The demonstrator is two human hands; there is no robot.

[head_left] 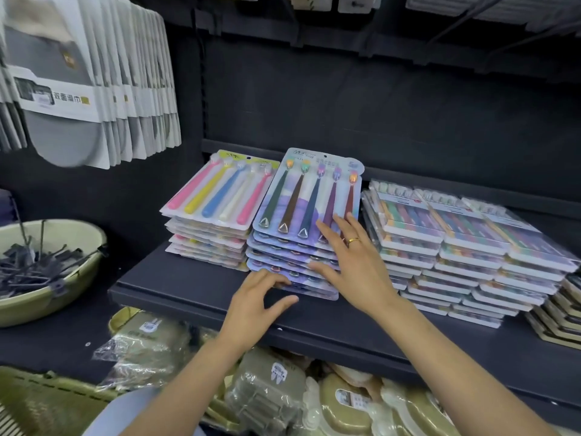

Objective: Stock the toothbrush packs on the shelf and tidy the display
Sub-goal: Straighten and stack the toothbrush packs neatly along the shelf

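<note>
A stack of blue-and-purple toothbrush packs (301,202) lies fanned out on the dark shelf (176,281), with its lower packs slid forward. My right hand (352,262) rests flat on the top pack's near right corner, fingers spread, a gold ring on one finger. My left hand (254,300) touches the front edge of the lowest packs with its fingertips, thumb stretched out on the shelf. To the left lies a stack of pastel toothbrush packs (217,196). On the right lie stacks of multicoloured boxed toothbrush packs (465,234).
Grey towels in white card sleeves (91,77) hang at the upper left. A green basin (47,291) with dark hooks sits at the left. Below the shelf lie wrapped beige soap boxes (270,391). More cream packs (562,313) lie at the far right.
</note>
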